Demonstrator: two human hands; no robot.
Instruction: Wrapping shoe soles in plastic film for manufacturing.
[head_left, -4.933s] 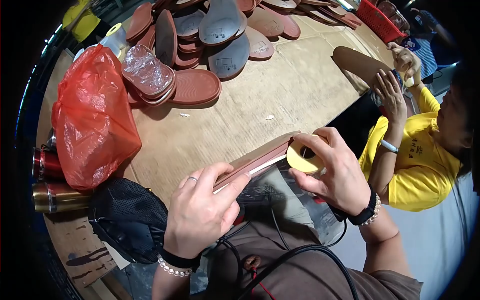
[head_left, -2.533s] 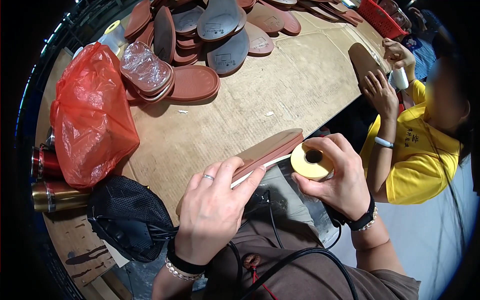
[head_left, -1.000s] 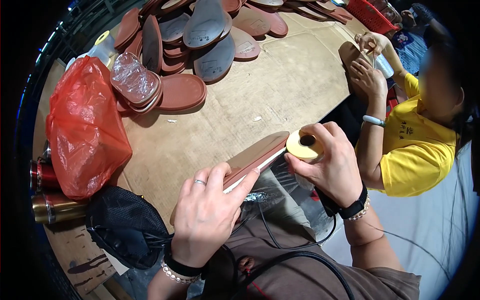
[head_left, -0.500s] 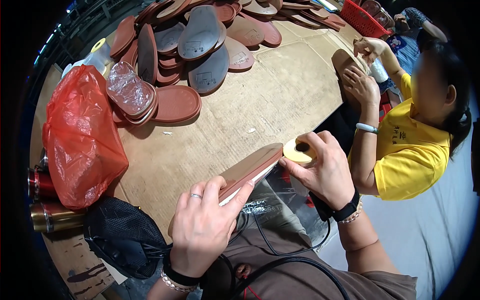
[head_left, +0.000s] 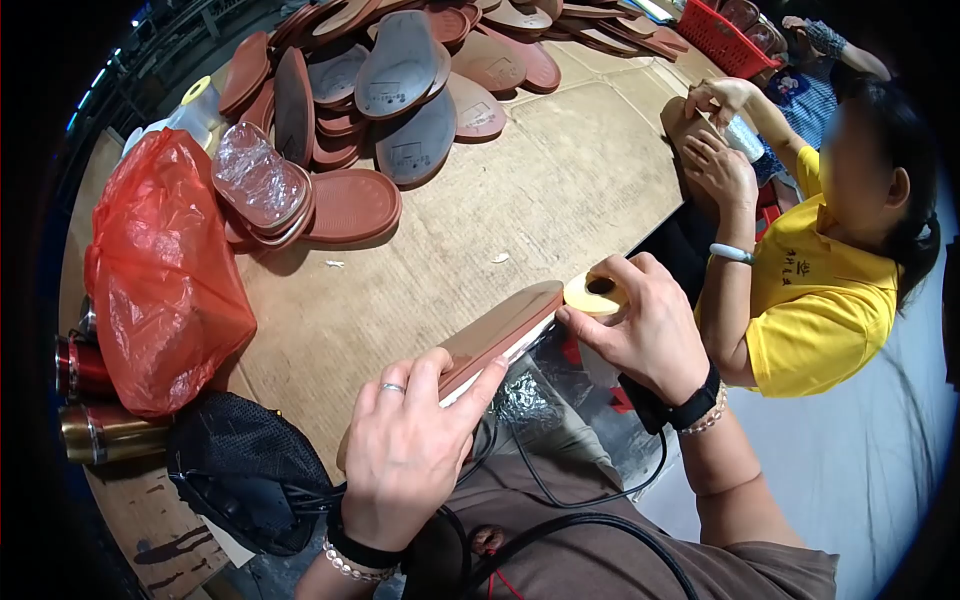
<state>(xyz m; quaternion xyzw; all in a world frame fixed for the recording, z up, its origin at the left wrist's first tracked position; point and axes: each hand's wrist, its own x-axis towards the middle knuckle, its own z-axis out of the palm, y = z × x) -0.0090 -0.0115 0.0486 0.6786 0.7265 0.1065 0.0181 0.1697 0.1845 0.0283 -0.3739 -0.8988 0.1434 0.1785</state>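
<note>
My left hand (head_left: pixel 405 440) is closed around the near half of a stack of reddish-brown shoe soles (head_left: pixel 505 325) with a pale layer along the side. They are held tilted above the table's near edge. My right hand (head_left: pixel 645 325) grips a roll of clear plastic film (head_left: pixel 578 296) with a yellow core end, right against the far tip of the soles. Crumpled clear film (head_left: pixel 525 397) shows below the soles, over my lap. How far it wraps the soles is hard to tell.
Loose soles (head_left: pixel 410 145) pile up at the back, beside a film-wrapped bundle (head_left: pixel 258 178). A red plastic bag (head_left: pixel 165 280), tumblers (head_left: pixel 115 434) and a black mesh bag (head_left: pixel 245 470) lie left. At right, a co-worker in yellow (head_left: pixel 820 310) handles a sole (head_left: pixel 690 150). Black cables (head_left: pixel 560 520) cross my lap.
My right hand and the roll have shifted slightly left and up, with the soles' tip. The film below the soles hangs differently. The co-worker's far hand has moved left.
</note>
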